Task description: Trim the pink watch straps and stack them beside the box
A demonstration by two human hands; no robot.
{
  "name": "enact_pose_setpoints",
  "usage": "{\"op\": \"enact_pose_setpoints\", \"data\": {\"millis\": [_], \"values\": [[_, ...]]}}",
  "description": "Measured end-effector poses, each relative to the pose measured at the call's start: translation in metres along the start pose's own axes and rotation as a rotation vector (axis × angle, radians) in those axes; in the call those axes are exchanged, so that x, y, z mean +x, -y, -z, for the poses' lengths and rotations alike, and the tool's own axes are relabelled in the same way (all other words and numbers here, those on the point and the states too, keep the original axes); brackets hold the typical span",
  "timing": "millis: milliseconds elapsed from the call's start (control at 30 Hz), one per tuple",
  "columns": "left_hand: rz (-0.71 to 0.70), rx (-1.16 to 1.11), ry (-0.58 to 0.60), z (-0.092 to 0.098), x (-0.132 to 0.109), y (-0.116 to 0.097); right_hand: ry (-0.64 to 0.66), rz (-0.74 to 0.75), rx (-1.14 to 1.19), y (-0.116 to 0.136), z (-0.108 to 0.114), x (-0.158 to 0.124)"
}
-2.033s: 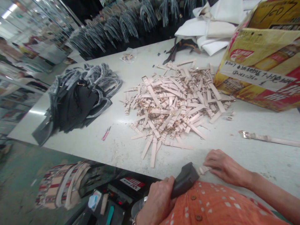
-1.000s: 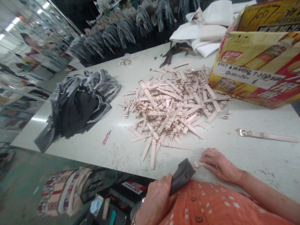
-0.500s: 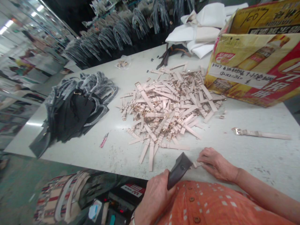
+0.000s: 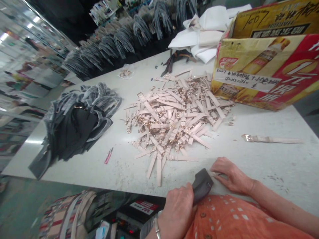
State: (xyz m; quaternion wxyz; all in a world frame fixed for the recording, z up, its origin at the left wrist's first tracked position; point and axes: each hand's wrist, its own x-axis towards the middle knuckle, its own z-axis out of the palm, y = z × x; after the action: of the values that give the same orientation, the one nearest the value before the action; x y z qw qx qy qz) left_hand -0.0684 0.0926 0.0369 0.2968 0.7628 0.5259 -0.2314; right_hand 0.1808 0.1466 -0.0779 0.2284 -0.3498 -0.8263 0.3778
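My left hand (image 4: 179,202) is wrapped round a dark grey handheld tool (image 4: 203,186) with a blunt, wide head. A grey ribbed hose (image 4: 147,228) shows beside my left wrist. Close to the tool's head, my right hand (image 4: 230,174) pinches a pale pink buckle strap (image 4: 214,173), mostly hidden by the tool and my fingers. Just beyond both hands lies a large heap of similar pale pink straps (image 4: 171,113) with gold buckles. One single strap (image 4: 274,139) rests apart on the right of the table.
A yellow and red carton (image 4: 256,66) stands at the back right, beside white sheets (image 4: 206,36). Dark bag pieces (image 4: 77,122) are piled left, near a small pink-handled tool (image 4: 108,156). Below the table edge sit a black device (image 4: 129,219) and a striped cloth (image 4: 64,215).
My left hand has moved the dark tool right, closer to my right hand, and turned its head. The strap at my right fingers is now more hidden. The view has shifted slightly.
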Motion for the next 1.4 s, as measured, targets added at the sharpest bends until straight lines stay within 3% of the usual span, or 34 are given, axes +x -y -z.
{"op": "enact_pose_setpoints", "data": {"millis": [267, 567, 967, 1133, 1400], "values": [[-0.004, 0.005, 0.074, 0.029, 0.011, -0.019, -0.058, -0.024, 0.024, -0.002, -0.001, -0.005], [0.123, -0.02, -0.024, 0.013, 0.027, -0.021, -0.079, -0.015, 0.073, -0.011, 0.001, -0.006], [0.359, -0.08, -0.074, 0.017, 0.011, -0.007, -0.073, -0.005, 0.039, -0.011, -0.002, -0.008], [0.24, -0.055, -0.043, 0.016, 0.009, -0.009, -0.081, -0.006, 0.031, -0.009, -0.003, -0.007], [0.097, -0.039, -0.029, 0.017, 0.034, -0.001, -0.128, -0.013, -0.001, -0.005, -0.005, -0.002]]}}
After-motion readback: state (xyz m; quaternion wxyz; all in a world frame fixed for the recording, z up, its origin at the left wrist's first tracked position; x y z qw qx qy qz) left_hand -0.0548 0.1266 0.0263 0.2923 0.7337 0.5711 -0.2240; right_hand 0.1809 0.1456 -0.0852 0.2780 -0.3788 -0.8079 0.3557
